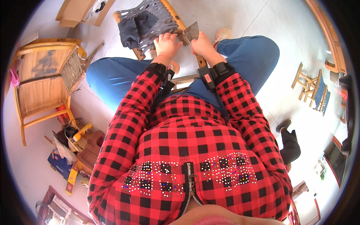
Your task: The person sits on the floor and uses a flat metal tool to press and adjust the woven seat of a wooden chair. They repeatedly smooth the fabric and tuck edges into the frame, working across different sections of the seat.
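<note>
A wooden stool point(170, 13) with a seat woven from grey strips lies tilted in front of me, a dark grey cloth point(144, 23) draped over the weave. My left hand point(167, 45) is at the near edge of the seat, its fingers bent over the strips and the rail. Just to its right, my right hand point(202, 45) is closed around the wooden handle of a hatchet-like tool point(192, 31). The flat metal blade points up beside the stool's wooden rail, and the handle's lower end sticks out below my fist. The fingertips of both hands are partly hidden.
A wooden chair point(47, 75) with woven cord lies at left, below a cardboard box point(77, 13). Tools and boxes, including a yellow tube point(83, 132), sit at lower left. A small blue-seated folding stool point(315, 90) stands right. Another person's leg point(289, 146) shows at lower right.
</note>
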`<action>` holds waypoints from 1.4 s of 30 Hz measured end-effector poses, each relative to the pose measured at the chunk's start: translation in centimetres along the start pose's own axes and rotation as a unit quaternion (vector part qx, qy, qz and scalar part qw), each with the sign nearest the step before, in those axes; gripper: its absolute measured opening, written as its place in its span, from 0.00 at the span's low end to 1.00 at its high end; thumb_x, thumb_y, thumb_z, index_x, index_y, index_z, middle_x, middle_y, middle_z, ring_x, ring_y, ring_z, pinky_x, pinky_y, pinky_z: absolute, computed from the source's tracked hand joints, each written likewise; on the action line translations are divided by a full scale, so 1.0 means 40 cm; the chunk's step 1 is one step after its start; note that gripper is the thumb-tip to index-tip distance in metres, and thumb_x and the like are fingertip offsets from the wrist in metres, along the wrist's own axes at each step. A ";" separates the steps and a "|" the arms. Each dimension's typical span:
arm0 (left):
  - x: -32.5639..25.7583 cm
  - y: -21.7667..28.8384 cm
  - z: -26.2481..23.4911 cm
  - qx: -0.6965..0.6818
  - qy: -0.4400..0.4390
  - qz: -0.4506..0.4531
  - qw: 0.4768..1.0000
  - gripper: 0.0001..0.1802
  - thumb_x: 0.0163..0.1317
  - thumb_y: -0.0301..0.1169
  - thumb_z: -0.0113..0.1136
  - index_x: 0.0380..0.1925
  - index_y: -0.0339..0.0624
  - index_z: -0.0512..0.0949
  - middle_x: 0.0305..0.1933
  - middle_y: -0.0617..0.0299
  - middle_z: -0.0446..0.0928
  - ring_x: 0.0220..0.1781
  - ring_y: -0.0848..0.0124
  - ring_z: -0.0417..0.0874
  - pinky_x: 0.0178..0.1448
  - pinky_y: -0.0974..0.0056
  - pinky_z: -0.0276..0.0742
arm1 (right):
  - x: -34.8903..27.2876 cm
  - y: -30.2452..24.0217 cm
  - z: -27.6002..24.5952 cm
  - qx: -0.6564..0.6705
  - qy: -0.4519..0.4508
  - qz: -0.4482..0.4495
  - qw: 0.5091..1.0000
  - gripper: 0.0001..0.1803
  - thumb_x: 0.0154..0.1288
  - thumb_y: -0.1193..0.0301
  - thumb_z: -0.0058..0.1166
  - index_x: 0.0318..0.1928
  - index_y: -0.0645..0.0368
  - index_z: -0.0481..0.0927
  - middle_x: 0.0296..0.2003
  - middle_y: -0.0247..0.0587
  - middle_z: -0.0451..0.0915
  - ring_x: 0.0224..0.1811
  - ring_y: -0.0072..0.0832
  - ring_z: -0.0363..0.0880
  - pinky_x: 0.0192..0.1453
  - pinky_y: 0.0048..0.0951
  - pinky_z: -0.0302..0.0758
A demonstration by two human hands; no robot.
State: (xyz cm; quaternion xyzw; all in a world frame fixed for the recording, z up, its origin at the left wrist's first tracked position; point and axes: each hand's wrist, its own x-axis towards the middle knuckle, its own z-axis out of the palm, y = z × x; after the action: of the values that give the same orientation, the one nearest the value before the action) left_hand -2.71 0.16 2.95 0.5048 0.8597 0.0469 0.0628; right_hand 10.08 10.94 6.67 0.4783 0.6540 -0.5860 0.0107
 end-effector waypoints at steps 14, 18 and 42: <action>-0.104 0.011 0.003 -0.049 -0.056 0.081 0.994 0.29 0.55 0.45 0.60 0.57 0.53 0.71 0.59 0.66 0.71 0.64 0.64 0.65 0.63 0.50 0.58 | -0.008 0.044 -0.007 -0.130 -0.027 -0.018 0.991 0.19 0.59 0.73 0.46 0.50 0.70 0.65 0.26 0.57 0.81 0.21 0.37 0.83 0.34 0.35 0.79; -0.107 0.011 -0.010 -0.079 -0.076 0.077 0.991 0.29 0.54 0.44 0.60 0.57 0.52 0.71 0.59 0.65 0.72 0.64 0.63 0.65 0.62 0.51 0.60 | -0.049 0.034 -0.012 0.049 -0.064 0.066 0.995 0.13 0.59 0.75 0.44 0.44 0.67 0.70 0.28 0.50 0.79 0.20 0.34 0.81 0.28 0.32 0.76; -0.083 0.034 -0.014 -0.221 -0.055 0.066 0.971 0.31 0.52 0.44 0.62 0.57 0.47 0.72 0.44 0.59 0.80 0.55 0.57 0.72 0.57 0.54 0.69 | -0.179 -0.002 0.003 0.201 -0.017 -0.005 0.979 0.25 0.64 0.77 0.47 0.61 0.65 0.61 0.37 0.45 0.77 0.30 0.31 0.80 0.33 0.32 0.78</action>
State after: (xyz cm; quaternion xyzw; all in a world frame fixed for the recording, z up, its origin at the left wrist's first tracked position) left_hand -0.02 -2.09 3.92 0.5360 0.7877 0.2123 0.2170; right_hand 13.84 6.46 10.80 0.4575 0.5254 -0.7132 -0.0777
